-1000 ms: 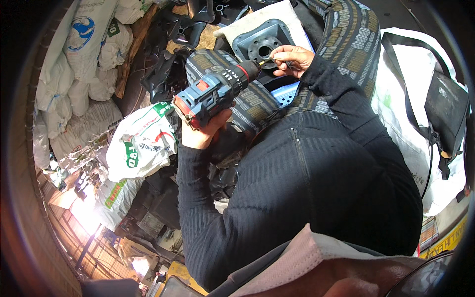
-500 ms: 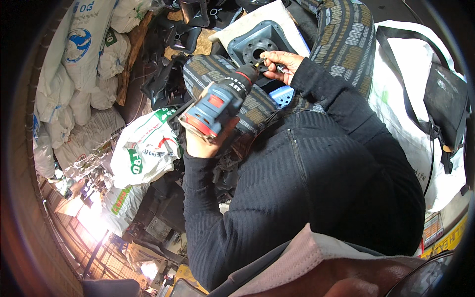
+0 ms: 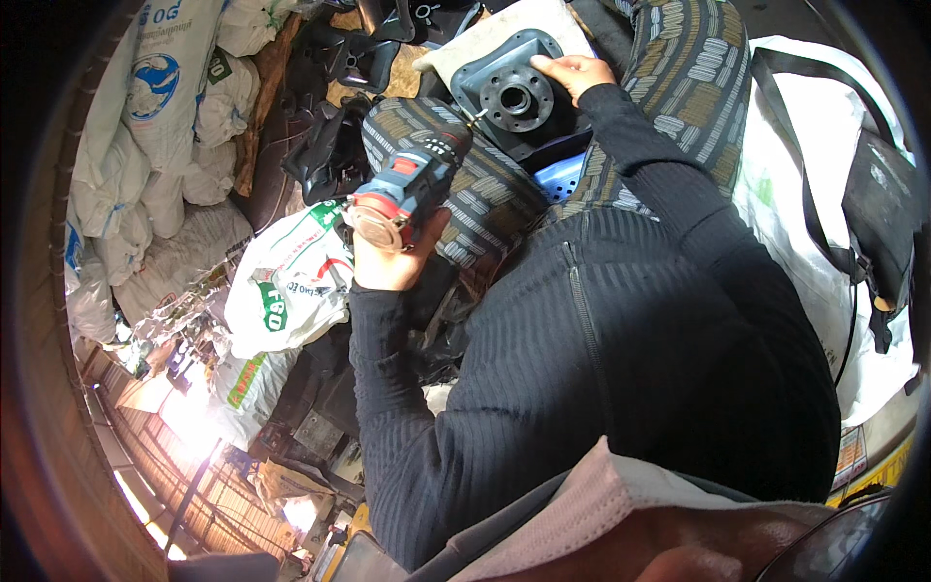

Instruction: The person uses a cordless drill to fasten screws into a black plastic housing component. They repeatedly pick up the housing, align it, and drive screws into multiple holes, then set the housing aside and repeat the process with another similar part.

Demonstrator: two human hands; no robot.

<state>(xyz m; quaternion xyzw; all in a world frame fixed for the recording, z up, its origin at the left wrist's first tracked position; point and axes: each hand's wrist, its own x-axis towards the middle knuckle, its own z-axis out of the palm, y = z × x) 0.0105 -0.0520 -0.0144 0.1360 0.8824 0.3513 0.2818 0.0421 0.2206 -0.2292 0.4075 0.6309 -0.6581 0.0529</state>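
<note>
In my left hand [image 3: 390, 266] is a blue and red cordless drill [image 3: 407, 186], its chuck pointing up and right. A thin bit at its tip stops just short of a dark grey flanged part [image 3: 511, 58]. This part has a squarish base and a round collar [image 3: 493, 105] with a centre bore and several small holes around it. It rests between my legs against a pale sheet or pad [image 3: 448, 58]. My right hand [image 3: 582, 75] grips the base's right edge with its fingertips; the rest of its fingers are partly hidden.
A blue perforated plastic piece [image 3: 561, 178] sits below the part. Several dark moulded parts [image 3: 364, 60] lie beyond my left leg. White sacks [image 3: 286, 281] are heaped at left. A white bag [image 3: 786, 184] with a black pouch [image 3: 878, 204] stands at right.
The drill has drawn back left from the collar. My right hand has left the small metal piece at the bore and moved up to the base's edge. The part looks tilted differently.
</note>
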